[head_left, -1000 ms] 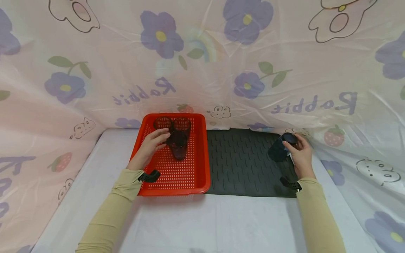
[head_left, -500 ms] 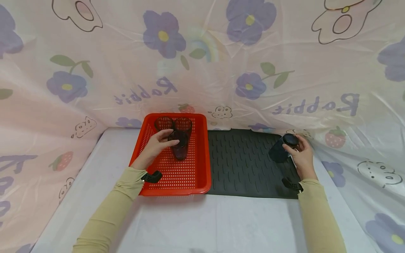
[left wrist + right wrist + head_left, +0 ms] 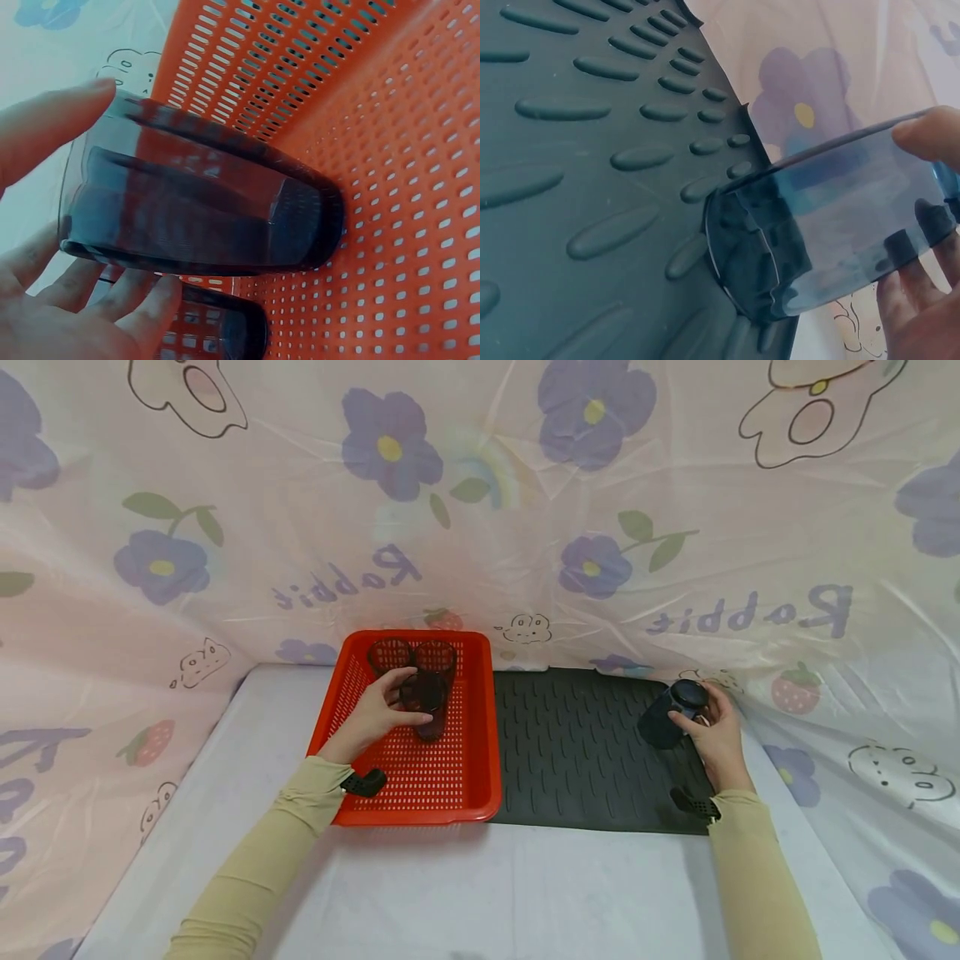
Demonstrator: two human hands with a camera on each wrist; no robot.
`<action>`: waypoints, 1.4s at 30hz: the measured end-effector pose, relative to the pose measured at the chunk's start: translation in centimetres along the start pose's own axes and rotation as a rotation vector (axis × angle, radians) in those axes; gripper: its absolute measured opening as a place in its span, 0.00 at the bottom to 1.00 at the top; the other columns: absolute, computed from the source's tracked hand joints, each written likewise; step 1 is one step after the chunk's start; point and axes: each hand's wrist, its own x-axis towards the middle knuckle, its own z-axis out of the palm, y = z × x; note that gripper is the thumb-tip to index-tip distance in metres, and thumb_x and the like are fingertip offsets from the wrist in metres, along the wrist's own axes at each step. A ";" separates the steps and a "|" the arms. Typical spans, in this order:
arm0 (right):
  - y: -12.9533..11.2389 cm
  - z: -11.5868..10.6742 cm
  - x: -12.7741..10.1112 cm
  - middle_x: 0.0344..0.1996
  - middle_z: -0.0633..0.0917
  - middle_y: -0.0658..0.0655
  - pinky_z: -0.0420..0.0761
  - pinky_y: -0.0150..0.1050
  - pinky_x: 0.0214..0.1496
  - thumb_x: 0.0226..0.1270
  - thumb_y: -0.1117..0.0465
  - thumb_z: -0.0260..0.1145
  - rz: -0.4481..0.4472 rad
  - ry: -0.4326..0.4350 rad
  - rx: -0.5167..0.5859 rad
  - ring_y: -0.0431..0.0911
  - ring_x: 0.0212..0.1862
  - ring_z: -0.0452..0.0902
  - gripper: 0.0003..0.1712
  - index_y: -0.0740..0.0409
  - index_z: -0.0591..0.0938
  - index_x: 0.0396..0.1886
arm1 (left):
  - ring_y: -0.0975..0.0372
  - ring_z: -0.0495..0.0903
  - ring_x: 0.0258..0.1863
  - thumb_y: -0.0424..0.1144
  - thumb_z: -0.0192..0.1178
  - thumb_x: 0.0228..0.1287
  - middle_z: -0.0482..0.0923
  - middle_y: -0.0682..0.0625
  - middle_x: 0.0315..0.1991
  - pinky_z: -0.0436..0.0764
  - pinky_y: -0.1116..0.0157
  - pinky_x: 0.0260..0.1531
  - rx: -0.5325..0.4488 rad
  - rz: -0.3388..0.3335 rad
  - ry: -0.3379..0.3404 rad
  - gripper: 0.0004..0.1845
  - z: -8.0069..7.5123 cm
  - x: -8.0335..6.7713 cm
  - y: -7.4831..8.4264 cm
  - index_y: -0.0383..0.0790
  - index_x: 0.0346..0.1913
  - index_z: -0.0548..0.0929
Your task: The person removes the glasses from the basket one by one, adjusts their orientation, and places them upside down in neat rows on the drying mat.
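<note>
In the head view my left hand is inside the red basket, thumb and fingers around a dark tinted drinking glass. The left wrist view shows that glass with its thick base toward the basket floor, my thumb at its rim and fingers along its lower side. My right hand grips a second, bluish glass near its upper end. In the right wrist view this glass leans, its far end at the black mat.
More dark glasses stand at the back of the basket. Right of it lies the ridged black mat. A white cloth covers the table, and a patterned curtain rises close behind.
My left hand has moved slightly right and forward around the glass, its thumb coming to the near side. My right hand and its glass have stayed nearly in place.
</note>
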 end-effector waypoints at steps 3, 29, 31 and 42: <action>0.0 0.0 -0.1 0.70 0.64 0.57 0.52 0.54 0.71 0.62 0.70 0.67 -0.003 0.002 -0.001 0.45 0.61 0.63 0.43 0.52 0.58 0.74 | 0.38 0.62 0.63 0.26 0.70 0.53 0.56 0.34 0.69 0.60 0.45 0.64 0.015 0.008 0.013 0.43 0.0 0.3 -0.4 0.33 0.71 0.59; 0.2 0.1 0.0 0.66 0.69 0.52 0.52 0.56 0.70 0.61 0.68 0.68 -0.043 0.008 -0.012 0.40 0.57 0.65 0.42 0.52 0.60 0.72 | 0.44 0.69 0.54 0.37 0.78 0.45 0.67 0.41 0.62 0.75 0.52 0.49 0.142 -0.041 0.105 0.43 -0.6 1.3 -2.8 0.41 0.66 0.69; 0.2 0.1 0.0 0.66 0.69 0.52 0.53 0.55 0.70 0.61 0.68 0.68 -0.047 0.010 -0.016 0.40 0.56 0.65 0.42 0.53 0.60 0.72 | 0.42 0.69 0.55 0.35 0.77 0.46 0.66 0.39 0.63 0.74 0.50 0.50 0.132 -0.047 0.100 0.43 -0.5 1.2 -2.5 0.39 0.67 0.68; 0.2 0.1 0.0 0.66 0.69 0.51 0.55 0.54 0.69 0.62 0.66 0.68 -0.028 0.003 -0.024 0.43 0.58 0.64 0.42 0.47 0.60 0.72 | 0.44 0.69 0.51 0.33 0.74 0.49 0.65 0.37 0.64 0.75 0.59 0.43 0.167 -0.063 0.079 0.41 -0.1 -0.2 0.1 0.37 0.68 0.67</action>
